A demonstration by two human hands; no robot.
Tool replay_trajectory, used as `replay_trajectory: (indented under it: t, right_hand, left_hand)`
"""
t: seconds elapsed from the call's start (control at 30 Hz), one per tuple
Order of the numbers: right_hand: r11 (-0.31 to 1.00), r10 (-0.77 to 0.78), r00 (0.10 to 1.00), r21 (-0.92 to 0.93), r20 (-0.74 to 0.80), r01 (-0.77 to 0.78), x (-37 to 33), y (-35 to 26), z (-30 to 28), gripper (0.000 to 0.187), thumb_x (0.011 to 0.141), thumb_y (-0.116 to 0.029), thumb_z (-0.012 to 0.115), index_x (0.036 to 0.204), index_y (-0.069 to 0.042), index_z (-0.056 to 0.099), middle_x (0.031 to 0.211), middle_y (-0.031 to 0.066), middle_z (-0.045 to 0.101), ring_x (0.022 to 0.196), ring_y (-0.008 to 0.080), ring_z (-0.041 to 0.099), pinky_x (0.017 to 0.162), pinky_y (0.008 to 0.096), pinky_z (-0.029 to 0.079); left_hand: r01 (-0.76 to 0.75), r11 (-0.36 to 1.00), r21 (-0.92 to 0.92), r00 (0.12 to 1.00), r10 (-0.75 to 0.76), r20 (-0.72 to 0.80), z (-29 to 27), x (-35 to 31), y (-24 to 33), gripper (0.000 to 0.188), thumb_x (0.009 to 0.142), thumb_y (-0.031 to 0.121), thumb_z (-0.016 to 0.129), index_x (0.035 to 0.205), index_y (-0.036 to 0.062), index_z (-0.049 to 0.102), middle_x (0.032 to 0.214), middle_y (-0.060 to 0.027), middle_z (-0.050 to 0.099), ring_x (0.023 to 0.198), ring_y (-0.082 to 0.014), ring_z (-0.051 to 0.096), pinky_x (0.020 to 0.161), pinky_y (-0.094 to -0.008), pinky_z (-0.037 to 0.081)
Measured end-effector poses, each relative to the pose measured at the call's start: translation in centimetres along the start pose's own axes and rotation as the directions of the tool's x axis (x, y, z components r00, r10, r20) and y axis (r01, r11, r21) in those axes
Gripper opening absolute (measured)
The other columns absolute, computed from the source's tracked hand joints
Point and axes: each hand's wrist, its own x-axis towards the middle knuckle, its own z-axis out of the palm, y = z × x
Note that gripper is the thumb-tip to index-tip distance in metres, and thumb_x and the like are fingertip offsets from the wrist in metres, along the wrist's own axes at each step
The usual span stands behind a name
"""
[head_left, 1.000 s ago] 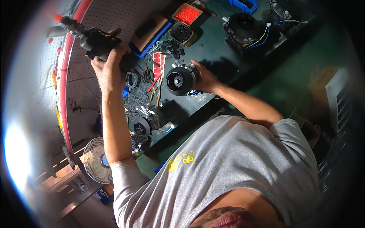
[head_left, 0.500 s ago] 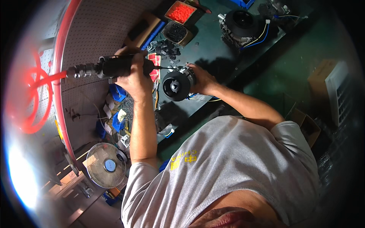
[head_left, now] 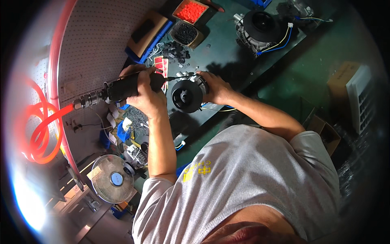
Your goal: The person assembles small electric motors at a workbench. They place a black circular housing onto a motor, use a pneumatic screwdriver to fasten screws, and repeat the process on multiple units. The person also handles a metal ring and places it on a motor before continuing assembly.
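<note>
A smooth green tabletop (head_left: 221, 42) spreads toward one o'clock. At ten, fingers of the left hand (head_left: 148, 96) clamp a black cylindrical driver (head_left: 126, 87); near twelve, fingers of the right hand (head_left: 216, 90) grip a round, black, metal-fitted blower (head_left: 187, 96). The driver's slim bit (head_left: 182, 77) points toward three.

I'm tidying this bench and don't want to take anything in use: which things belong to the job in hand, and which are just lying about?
In use:
Black power driver, in the left hand
Red hose, joined to the driver
Round black-and-silver unit, in the right hand

Seemingly just lying about:
Second round unit
Small orange pieces
Fan
</note>
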Motion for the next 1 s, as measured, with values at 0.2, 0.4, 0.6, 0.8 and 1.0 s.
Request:
replay_trajectory:
  t: [0.2, 0.4, 0.6, 0.8, 1.0]
  right_hand:
    - [1.0, -0.022, 1.0, -0.012, -0.015, 0.022, 0.1, 0.2, 0.1, 0.106, 0.066, -0.041, 0.093, 0.156, -0.021, 0.04, 0.151, 0.0143, 0.052, 0.134, 0.0414, 0.053, 0.108, 0.0537, 0.048]
    - [0.999, -0.052, 0.998, -0.01, -0.026, 0.051, 0.5, 0.9, 0.6, 0.107, 0.066, -0.047, 0.091, 0.155, -0.022, 0.039, 0.148, 0.0145, 0.053, 0.131, 0.043, 0.054, 0.103, 0.0595, 0.05]
    - [0.991, -0.134, 0.986, 0.029, 0.101, 0.131, 1.4, 1.3, -1.7, 0.089, 0.08, -0.041, 0.085, 0.153, -0.009, 0.046, 0.155, 0.0191, 0.048, 0.141, 0.0383, 0.048, 0.112, 0.0488, 0.046]
    - [0.93, -0.159, 0.986, 0.341, 0.045, 0.134, 6.8, 5.1, -5.4, 0.035, 0.102, -0.027, 0.064, 0.122, 0.001, 0.073, 0.118, 0.0125, 0.075, 0.108, 0.0186, 0.069, 0.098, 0.0346, 0.051]
    - [0.805, -0.515, 0.807, 0.486, 0.289, 0.339, 11.8, 5.1, -3.9, 0.025, 0.095, -0.013, 0.068, 0.115, 0.0, 0.075, 0.109, 0.0141, 0.077, 0.101, 0.0199, 0.072, 0.094, 0.0337, 0.053]
  left_hand:
    - [-0.017, 1.0, -0.021, 0.999, 0.016, -0.048, -0.9, -0.2, -1.1, 0.029, 0.083, 0.001, 0.067, 0.111, 0.0005, 0.063, 0.096, -0.013, 0.065, 0.085, -0.0204, 0.063, 0.082, -0.0417, 0.057]
    - [-0.026, 1.0, -0.006, 0.998, 0.026, -0.065, -1.1, 0.0, -1.3, 0.033, 0.082, 0.003, 0.068, 0.114, 0.0021, 0.062, 0.096, -0.012, 0.063, 0.084, -0.02, 0.06, 0.082, -0.0422, 0.055]
    - [-0.075, 0.996, 0.045, 0.997, 0.073, 0.032, -1.1, -0.4, -1.2, 0.033, 0.082, 0.003, 0.07, 0.114, 0.0026, 0.06, 0.096, -0.0138, 0.064, 0.084, -0.0206, 0.059, 0.081, -0.0428, 0.055]
    - [-0.104, 0.991, 0.086, 0.994, 0.101, 0.044, -0.7, -1.5, -1.2, 0.038, 0.085, 0.011, 0.076, 0.118, 0.0047, 0.06, 0.098, -0.015, 0.066, 0.083, -0.0203, 0.061, 0.081, -0.0424, 0.056]
    - [-0.074, 0.996, 0.052, 0.996, 0.071, 0.059, -0.6, -1.8, -1.1, 0.039, 0.085, 0.014, 0.079, 0.12, 0.0104, 0.06, 0.102, -0.0111, 0.065, 0.086, -0.0186, 0.061, 0.085, -0.0428, 0.055]
